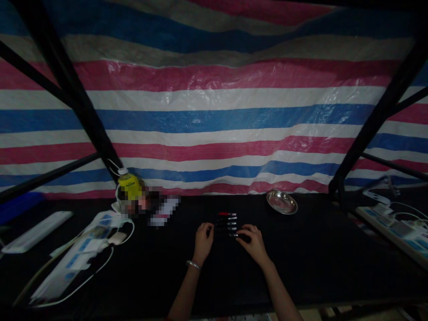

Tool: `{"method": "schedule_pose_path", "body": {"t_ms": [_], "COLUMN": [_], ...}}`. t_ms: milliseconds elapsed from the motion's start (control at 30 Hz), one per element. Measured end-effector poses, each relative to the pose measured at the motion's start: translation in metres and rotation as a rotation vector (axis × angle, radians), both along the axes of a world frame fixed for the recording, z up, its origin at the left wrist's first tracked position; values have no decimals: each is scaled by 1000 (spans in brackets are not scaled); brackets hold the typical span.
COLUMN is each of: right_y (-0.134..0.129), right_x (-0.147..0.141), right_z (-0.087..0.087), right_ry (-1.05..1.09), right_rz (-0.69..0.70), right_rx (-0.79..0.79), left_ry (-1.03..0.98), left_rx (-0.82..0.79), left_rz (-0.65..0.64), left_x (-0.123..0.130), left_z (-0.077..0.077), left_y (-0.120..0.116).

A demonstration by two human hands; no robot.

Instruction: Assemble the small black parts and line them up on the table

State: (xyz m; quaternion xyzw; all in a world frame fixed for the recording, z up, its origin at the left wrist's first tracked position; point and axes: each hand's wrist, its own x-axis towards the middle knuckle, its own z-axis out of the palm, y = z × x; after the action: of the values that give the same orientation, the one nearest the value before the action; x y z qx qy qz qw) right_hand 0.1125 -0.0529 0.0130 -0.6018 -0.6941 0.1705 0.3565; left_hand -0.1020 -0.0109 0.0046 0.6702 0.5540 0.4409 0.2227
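Note:
Several slim, short sticks lie side by side in a stack-like row on the black tabletop. The farthest is a red stick with a silver end [225, 214]; the others are black with silver ends pointing right, like this middle black stick [228, 224]. My right hand [253, 243] pinches with thumb and forefinger at the silver end of the nearest black stick [230, 235]. On the other side, my left hand [203, 240], with a silver bangle on its wrist, has its fingers pressed together beside the sticks' dark left ends. What it holds there is too dark to make out.
A round metal dish [281, 202] sits at the back right. To the left lie a power strip [80, 256] with plugs and cables, a white bar [38, 232] and a yellow bottle [130, 186]. More electrical items [394, 223] stand at right. Behind hangs a striped sheet [214, 120].

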Motion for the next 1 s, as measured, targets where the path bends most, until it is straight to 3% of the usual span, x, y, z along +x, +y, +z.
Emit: {"method": "schedule_pose_path", "body": {"t_ms": [600, 1000], "right_y": [4, 4], "right_x": [1, -2], "right_z": [-7, -5], "right_ry": [67, 492], "right_rz": [39, 48], "right_rx": [12, 5], "left_ry": [-9, -152], "left_rx": [10, -20], "left_rz": [0, 47], "left_x": [1, 1], "left_z": [2, 5], "left_y": [-1, 0]}}
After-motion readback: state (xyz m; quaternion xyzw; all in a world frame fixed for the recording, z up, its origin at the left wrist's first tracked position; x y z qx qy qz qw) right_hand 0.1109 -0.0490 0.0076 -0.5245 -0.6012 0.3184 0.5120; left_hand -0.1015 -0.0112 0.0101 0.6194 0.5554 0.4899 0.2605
